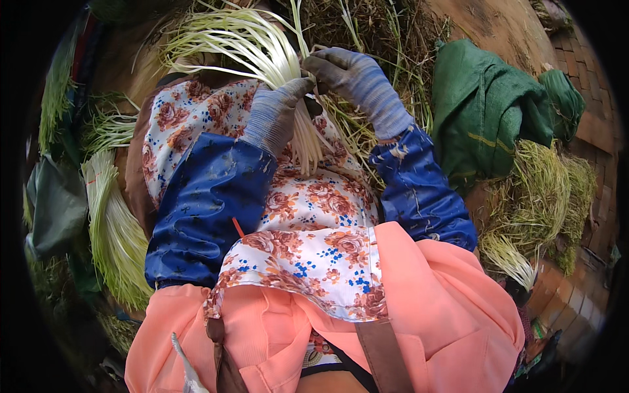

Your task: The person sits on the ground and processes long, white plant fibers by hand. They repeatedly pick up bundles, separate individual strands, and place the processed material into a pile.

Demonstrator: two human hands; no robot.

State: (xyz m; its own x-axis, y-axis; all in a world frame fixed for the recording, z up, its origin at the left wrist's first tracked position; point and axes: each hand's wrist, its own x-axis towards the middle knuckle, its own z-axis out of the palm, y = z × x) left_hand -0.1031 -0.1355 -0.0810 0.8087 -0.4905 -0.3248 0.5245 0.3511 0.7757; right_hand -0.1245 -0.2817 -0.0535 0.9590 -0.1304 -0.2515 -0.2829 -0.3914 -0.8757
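Observation:
My left hand (277,110), in a striped knit work glove, grips a bunch of long pale stalks (275,54), which look like blanched chives. The yellow-green leaves fan out to the upper left, and the white ends hang below the hand over a floral apron (314,201). My right hand (339,73), gloved alike, is beside the bunch with thumb and fingers pinched at a few thin stalks or strands; exactly what is between the fingertips is too small to tell. Blue sleeve covers reach over both forearms.
A green woven sack (486,108) lies at the right, above a heap of yellowish leaves (535,196). A large bundle of pale stalks (115,231) lies at the left near a grey-green cloth (56,204). Loose plant litter (368,29) covers ground ahead.

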